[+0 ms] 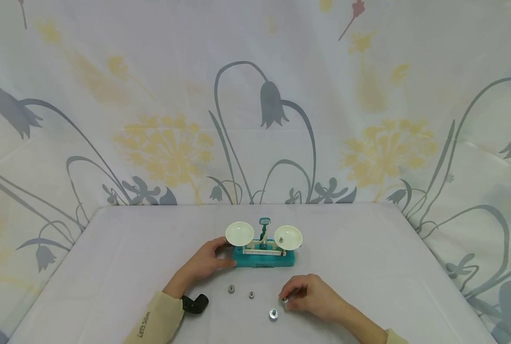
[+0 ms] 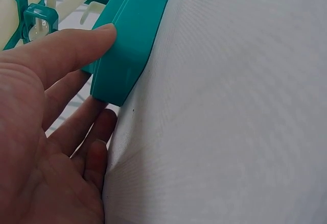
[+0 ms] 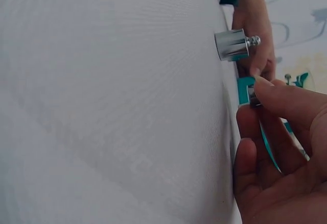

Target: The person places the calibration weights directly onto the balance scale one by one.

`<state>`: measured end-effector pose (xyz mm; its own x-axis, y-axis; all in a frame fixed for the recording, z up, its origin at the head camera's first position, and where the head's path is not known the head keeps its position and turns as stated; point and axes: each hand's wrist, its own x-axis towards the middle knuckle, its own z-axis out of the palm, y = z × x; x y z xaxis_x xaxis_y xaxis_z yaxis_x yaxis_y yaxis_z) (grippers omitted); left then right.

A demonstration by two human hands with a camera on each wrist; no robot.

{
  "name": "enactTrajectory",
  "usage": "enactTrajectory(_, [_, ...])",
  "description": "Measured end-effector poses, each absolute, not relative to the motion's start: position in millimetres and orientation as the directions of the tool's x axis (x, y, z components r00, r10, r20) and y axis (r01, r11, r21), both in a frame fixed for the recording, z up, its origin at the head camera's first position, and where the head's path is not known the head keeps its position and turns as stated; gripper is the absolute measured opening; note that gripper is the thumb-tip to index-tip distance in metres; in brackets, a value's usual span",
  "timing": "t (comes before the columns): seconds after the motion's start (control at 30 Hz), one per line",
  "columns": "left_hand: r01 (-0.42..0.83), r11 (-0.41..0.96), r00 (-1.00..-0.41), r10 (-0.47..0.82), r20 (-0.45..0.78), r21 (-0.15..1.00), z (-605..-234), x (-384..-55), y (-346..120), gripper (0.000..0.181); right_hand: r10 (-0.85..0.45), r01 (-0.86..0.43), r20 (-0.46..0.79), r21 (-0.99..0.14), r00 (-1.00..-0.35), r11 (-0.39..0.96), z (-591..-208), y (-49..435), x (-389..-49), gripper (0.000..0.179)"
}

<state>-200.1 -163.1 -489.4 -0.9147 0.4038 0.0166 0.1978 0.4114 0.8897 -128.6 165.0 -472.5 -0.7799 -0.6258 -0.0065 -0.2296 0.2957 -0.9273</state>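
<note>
A teal balance scale [image 1: 263,259] with two white pans stands on the table. My left hand [image 1: 206,262] grips its base at the left end, the thumb on the front face and the fingers behind; in the left wrist view the thumb presses the teal base [image 2: 130,40]. Between thumb and fingertips, my right hand [image 1: 313,297] pinches a small metal weight [image 3: 252,95], mostly hidden, low over the table. Just left of that hand stands a larger silver weight [image 1: 273,315], upright with its knob on top. Another small weight [image 1: 281,240] sits in the right pan [image 1: 292,231]; the left pan [image 1: 239,233] holds nothing.
Two more small weights, one to the left [image 1: 231,288] and one nearer the middle [image 1: 251,295], stand in front of the scale. A white cloth [image 1: 345,239] covers the table. Behind it hangs a flower-patterned curtain [image 1: 255,143].
</note>
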Motion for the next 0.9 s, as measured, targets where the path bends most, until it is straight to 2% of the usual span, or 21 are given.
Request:
enactTrajectory(0.5, [0.195,0.434,-0.918,0.397,0.008,0.879,-490,-201,-162,0.055,-0.602,-0.236,-0.021,-0.909,-0.798,0.344,-467,169,-130,0.017])
enactTrajectory(0.9, [0.194,0.426,-0.919,0.393,0.012,0.883,-490,-201,-163,0.057,-0.576,-0.322,0.065,-0.877,-0.815,0.356,-453,174,-132,0.015])
